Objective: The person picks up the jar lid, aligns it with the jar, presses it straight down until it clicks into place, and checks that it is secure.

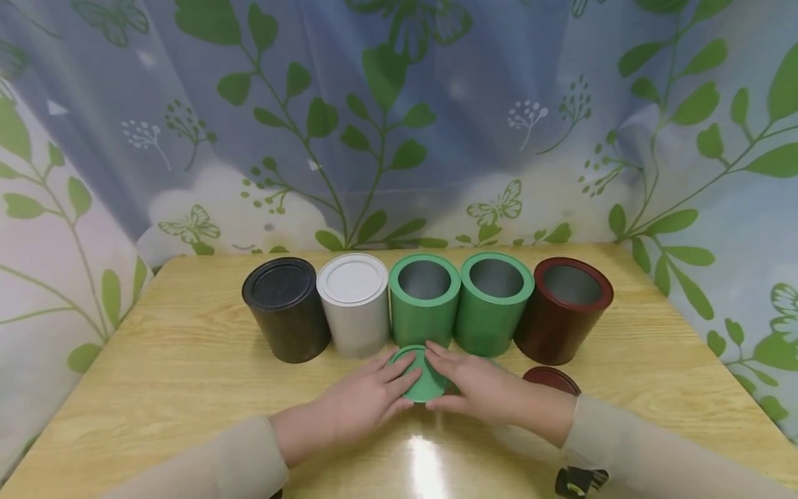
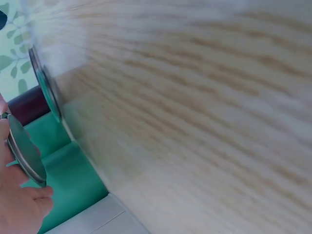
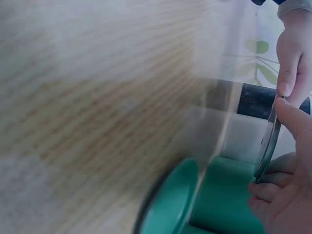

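Green lid [image 1: 428, 382] between both hands [image 1: 361, 396] [image 1: 483, 388]

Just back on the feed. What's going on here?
A person holds a green lid above the table, the left grip and right grip on either side of it. Behind, the black can and white can are covered; the two green cans and red can stand open. The red lid and another green lid lie on the table.

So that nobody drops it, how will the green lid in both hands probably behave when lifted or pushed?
The green lid is probably stiff, as it looks flat; likely light, being thin; and might roll on edge, being round.
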A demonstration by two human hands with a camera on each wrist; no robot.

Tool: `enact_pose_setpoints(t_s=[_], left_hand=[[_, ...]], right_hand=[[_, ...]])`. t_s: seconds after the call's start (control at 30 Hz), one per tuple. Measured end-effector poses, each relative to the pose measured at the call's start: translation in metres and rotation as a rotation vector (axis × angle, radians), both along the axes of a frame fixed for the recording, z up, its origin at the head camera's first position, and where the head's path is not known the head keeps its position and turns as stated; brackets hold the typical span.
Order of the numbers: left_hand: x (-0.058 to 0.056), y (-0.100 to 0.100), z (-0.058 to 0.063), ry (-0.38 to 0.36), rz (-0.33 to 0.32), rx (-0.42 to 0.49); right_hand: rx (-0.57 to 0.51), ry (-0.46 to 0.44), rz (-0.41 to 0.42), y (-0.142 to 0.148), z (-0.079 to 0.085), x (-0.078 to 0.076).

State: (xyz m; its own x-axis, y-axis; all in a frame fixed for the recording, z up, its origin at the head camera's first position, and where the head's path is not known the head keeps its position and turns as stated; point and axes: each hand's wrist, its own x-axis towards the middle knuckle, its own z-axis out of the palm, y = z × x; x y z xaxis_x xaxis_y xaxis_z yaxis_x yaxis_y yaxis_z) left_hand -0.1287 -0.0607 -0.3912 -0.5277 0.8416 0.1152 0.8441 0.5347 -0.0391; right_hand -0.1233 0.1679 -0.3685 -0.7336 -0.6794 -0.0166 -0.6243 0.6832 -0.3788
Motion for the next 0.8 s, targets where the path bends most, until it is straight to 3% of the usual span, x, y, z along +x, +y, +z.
enact_pose_setpoints(t_s=[0.17, 0.4, 0.57, 0.8], left_hand=[[0.002, -0.003, 0.008, 0.007, -0.008, 0.038], [0.002, -0.003, 0.022, -0.053, -0.027, 0.129], [0.001, -0.004, 0.033, -0.049, -0.035, 0.165], [0.0, -0.006, 0.039, -0.017, -0.054, 0.182]], right_hand=[[-0.006, 0.044, 0.013, -0.001, 0.01, 0.003], [-0.022, 0.067, 0.013, 0.002, 0.024, 0.007], [-0.013, 0.094, 0.011, 0.002, 0.032, 0.008], [-0.007, 0.135, 0.0, 0.001, 0.04, 0.01]])
